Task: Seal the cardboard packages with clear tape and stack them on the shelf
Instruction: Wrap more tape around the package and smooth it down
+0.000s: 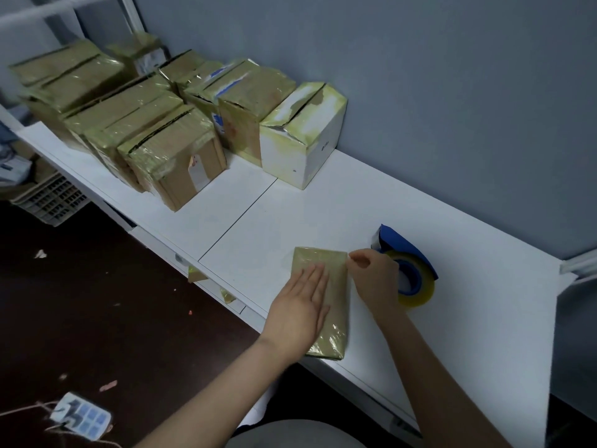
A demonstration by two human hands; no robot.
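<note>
A flat, tape-wrapped brown cardboard package lay near the front edge of the white counter. The left hand pressed on it with straight fingers, while the right hand pinched its far right corner, just beside a blue dispenser holding clear tape.

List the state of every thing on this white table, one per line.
Flat tape-wrapped cardboard package: lying flat, held down.
Left hand: open, pressing flat on the package.
Right hand: pinching the package's far corner.
Blue tape dispenser with clear roll: lying beside right hand, unheld.
Brown taped cardboard boxes: closed, standing together.
White cardboard box: top torn, taped.
</note>
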